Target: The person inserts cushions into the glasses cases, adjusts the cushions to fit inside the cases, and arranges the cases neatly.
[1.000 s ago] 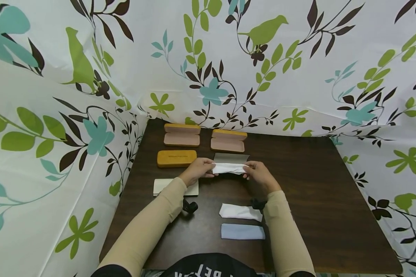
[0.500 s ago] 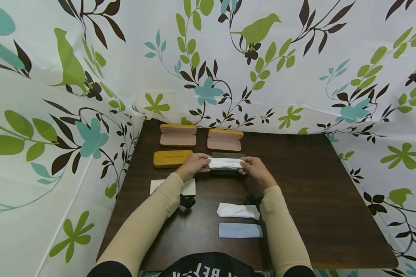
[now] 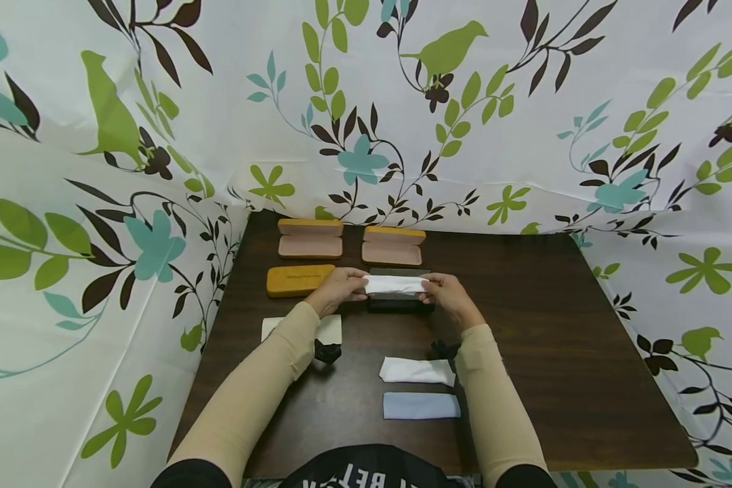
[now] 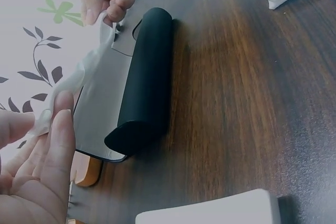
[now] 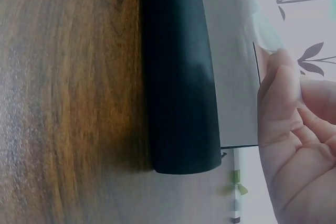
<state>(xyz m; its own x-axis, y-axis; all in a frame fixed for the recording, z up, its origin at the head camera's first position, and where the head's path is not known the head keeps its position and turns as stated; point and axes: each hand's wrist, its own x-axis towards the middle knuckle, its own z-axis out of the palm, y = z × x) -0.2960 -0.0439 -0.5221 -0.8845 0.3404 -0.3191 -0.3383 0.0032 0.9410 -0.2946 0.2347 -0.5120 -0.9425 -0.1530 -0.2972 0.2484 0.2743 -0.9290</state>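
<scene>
A folded white cloth (image 3: 395, 285) is stretched between both hands, above an open black glasses case (image 3: 400, 307) with a grey lining. My left hand (image 3: 335, 291) pinches the cloth's left end between thumb and fingers. At the right end, my right hand (image 3: 453, 298) pinches it the same way. In the left wrist view the case (image 4: 147, 77) lies on the table below the cloth (image 4: 79, 74), apart from it. A thin curved dark line shows at the case's far end; what it belongs to I cannot tell. The cloth hides part of the lining in the head view.
Two open yellow cases (image 3: 310, 238) stand at the back, with pink linings. A shut yellow case (image 3: 299, 280) lies left of my left hand. A cream flat item (image 3: 329, 330) is under my left forearm. Nearer lie another white cloth (image 3: 416, 371) and a blue cloth (image 3: 421, 406).
Both hands have moved slightly away from the body with the white cloth, which looks straighter. More of the black case's front shows beneath it. The head view has shifted a little.
</scene>
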